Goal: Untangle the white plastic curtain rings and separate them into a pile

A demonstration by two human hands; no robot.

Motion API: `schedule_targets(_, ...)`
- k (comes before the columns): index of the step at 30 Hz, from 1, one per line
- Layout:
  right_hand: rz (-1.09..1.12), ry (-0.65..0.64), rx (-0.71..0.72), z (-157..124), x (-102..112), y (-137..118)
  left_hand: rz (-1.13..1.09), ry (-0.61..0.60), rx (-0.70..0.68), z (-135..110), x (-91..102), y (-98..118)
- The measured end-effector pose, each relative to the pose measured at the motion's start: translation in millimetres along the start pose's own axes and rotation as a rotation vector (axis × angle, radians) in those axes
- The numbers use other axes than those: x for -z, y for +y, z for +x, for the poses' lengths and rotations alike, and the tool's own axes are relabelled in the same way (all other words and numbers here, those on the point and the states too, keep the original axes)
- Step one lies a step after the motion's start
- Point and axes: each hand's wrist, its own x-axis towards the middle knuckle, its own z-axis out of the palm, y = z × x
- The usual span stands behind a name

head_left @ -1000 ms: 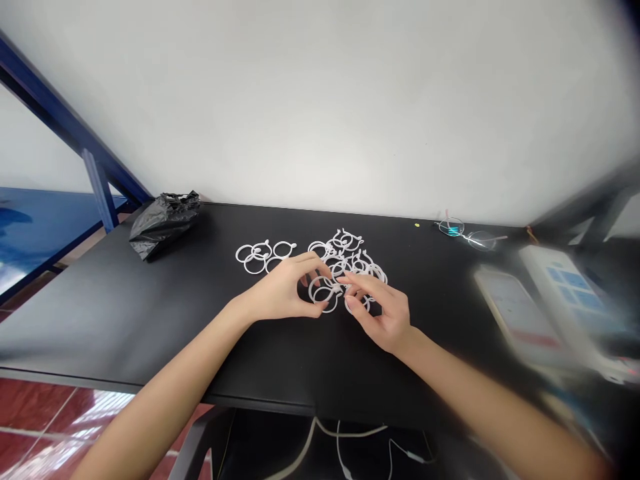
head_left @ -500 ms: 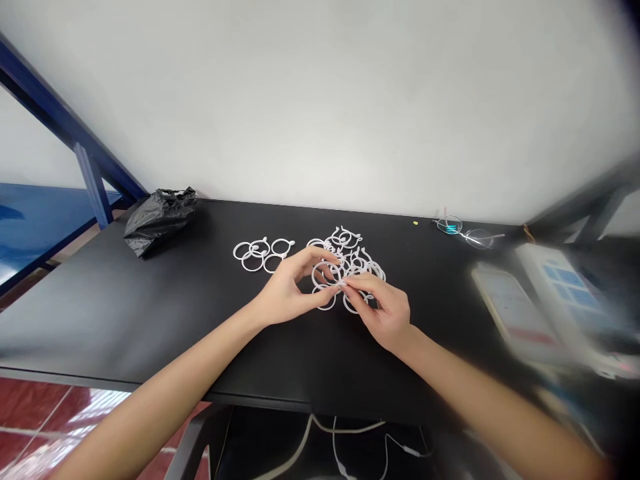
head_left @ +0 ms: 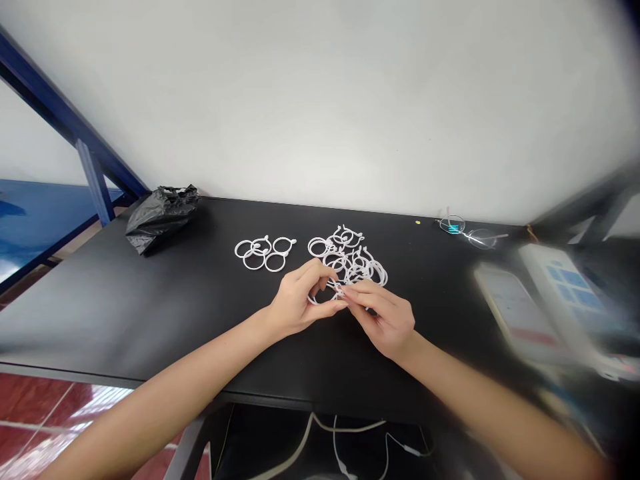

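My left hand [head_left: 303, 297] curls with thumb and fingertips closed around a white plastic ring [head_left: 320, 301], much of which is hidden by the fingers. From the other side, my right hand [head_left: 383, 313] pinches the same ring near its small clasp. Both sets of fingertips meet just in front of a pile of white plastic rings [head_left: 360, 257], which have little knobs or clasps and overlap each other. Several more such rings lie in a small separate group [head_left: 255, 259] to the left on the black table [head_left: 240, 360].
A crumpled black plastic bag [head_left: 163, 217] lies at the back left. Eyeglasses [head_left: 467, 233] rest near the wall at the right. A phone [head_left: 517, 313] and a white box [head_left: 570, 287] are blurred at the far right. White cables [head_left: 335, 430] hang below the table edge.
The ring between my hands has tipped down from standing upright. My left fingers have closed in and both hands have moved slightly down and right.
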Motion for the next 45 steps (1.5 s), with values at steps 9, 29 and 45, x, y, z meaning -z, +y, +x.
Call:
schedule_targets(9,-0.014,0.018,-0.014,0,-2,1,0.018,-0.025,0.042,0,0.0,1)
schedule_targets(29,0.075,0.04,-0.296,-13,4,14,0.457,-0.263,-0.079,13,20.2,-13)
schedule_targets(45,0.063,0.081,-0.281,-15,5,19,1.066,-0.3,0.495,2,63.2,-66)
